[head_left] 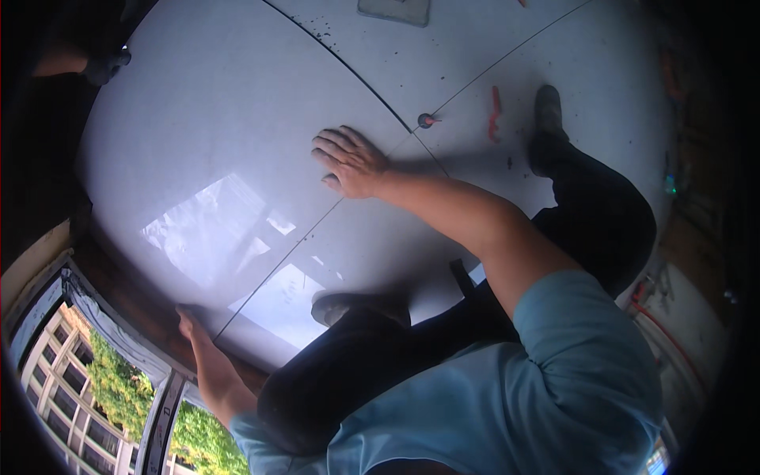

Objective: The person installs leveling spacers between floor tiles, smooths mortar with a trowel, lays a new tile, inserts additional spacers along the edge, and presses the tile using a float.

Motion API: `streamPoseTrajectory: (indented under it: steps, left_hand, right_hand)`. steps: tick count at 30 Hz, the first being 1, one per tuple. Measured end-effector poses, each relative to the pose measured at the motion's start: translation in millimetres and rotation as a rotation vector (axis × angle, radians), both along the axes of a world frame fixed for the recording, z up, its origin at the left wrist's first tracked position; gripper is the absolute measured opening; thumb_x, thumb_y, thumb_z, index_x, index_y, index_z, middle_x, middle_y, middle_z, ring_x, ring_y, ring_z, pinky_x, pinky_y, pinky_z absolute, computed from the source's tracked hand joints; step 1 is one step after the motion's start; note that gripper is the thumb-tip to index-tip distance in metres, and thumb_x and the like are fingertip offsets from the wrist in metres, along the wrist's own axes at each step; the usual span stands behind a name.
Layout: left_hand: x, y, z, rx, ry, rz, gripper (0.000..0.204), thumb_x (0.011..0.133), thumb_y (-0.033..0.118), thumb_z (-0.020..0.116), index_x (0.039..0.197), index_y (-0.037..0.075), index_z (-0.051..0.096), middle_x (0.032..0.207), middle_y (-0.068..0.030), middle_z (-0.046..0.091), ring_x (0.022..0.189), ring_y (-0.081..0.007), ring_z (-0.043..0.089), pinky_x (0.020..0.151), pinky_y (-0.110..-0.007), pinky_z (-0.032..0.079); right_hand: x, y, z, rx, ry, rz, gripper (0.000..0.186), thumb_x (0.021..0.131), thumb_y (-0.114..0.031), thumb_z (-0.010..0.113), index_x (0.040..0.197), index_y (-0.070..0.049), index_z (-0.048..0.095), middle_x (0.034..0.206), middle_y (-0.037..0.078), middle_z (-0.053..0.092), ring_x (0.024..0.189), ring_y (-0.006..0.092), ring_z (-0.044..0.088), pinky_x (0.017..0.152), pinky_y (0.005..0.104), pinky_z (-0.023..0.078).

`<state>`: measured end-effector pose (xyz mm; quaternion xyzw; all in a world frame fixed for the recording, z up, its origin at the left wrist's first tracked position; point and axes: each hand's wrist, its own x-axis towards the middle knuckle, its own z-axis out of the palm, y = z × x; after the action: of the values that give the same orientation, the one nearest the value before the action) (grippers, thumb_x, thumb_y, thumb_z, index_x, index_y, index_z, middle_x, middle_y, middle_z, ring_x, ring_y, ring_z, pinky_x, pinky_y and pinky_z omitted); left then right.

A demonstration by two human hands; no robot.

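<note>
A large, glossy light-grey tile (pixel 198 119) lies on the floor in front of me, with a dark open gap along its far right edge. My right hand (pixel 348 162) rests flat on it, fingers spread, close to the thin joint with the neighbouring tile. At the lower left, my left hand (pixel 187 324) is by the tile's edge beside the wall. It is seen edge-on; its fingers look stretched out, though partly hidden. A small black-and-red round-based tool (pixel 426 120) stands where the joints meet.
A red tool (pixel 495 115) lies on the tiles near my shoe (pixel 548 111). Another person's gloved hand (pixel 103 67) is at the tile's far left edge. A grey rectangular object (pixel 394 9) sits at the far side. A window frame (pixel 162 419) is at lower left.
</note>
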<state>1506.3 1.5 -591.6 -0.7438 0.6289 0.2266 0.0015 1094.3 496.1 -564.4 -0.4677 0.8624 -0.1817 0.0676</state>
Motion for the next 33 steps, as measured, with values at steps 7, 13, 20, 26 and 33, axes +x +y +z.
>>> streamPoseTrajectory:
  steps: [7, 13, 20, 26, 33]
  left_hand:
    - [-8, 6, -5, 0.024, -0.003, -0.010, 0.068, 0.085, 0.062, 0.055, 0.101, -0.001, 0.071, 0.103, -0.0165, 0.069, 0.095, -0.0321, 0.062, 0.087, -0.043, 0.048]
    - [18, 11, 0, 0.112, 0.040, 0.099, 0.065, 0.089, 0.054, 0.053, 0.113, -0.005, 0.066, 0.110, -0.0132, 0.070, 0.098, -0.0246, 0.066, 0.090, -0.035, 0.049]
    - [-19, -2, 8, 0.078, -0.274, -0.022, 0.079, 0.079, 0.067, 0.050, 0.110, -0.003, 0.069, 0.122, -0.0244, 0.062, 0.120, -0.0352, 0.056, 0.103, -0.042, 0.041]
    - [7, -2, 19, 0.135, -0.256, -0.082, 0.088, 0.079, 0.074, 0.050, 0.109, -0.007, 0.067, 0.119, -0.0280, 0.062, 0.120, -0.0377, 0.056, 0.101, -0.042, 0.043]
    - [18, -2, 8, 0.192, -0.247, -0.069, 0.090, 0.076, 0.076, 0.055, 0.115, -0.005, 0.065, 0.122, -0.0273, 0.061, 0.120, -0.0380, 0.056, 0.101, -0.041, 0.043]
  right_hand:
    - [-6, 14, -2, 0.033, 0.002, -0.012, 0.056, 0.082, -0.039, 0.065, 0.128, -0.009, 0.051, 0.140, 0.008, 0.042, 0.137, 0.0242, 0.030, 0.116, 0.0447, 0.018]
    - [-2, -8, -6, 0.041, -0.034, 0.046, 0.053, 0.082, -0.036, 0.066, 0.126, -0.009, 0.051, 0.140, 0.009, 0.041, 0.137, 0.0261, 0.030, 0.116, 0.0467, 0.020]
    - [-11, -8, -12, -0.043, 0.062, 0.043, 0.059, 0.080, -0.027, 0.070, 0.131, -0.005, 0.048, 0.140, 0.013, 0.043, 0.134, 0.0326, 0.036, 0.112, 0.0506, 0.026]
    - [-27, -20, -24, -0.039, 0.170, 0.060, 0.062, 0.083, -0.030, 0.068, 0.135, -0.007, 0.044, 0.143, 0.014, 0.041, 0.136, 0.0332, 0.034, 0.112, 0.0504, 0.026]
    - [-21, -15, -25, 0.019, 0.195, 0.094, 0.063, 0.084, -0.030, 0.068, 0.137, -0.007, 0.043, 0.145, 0.015, 0.039, 0.138, 0.0328, 0.032, 0.112, 0.0514, 0.026]
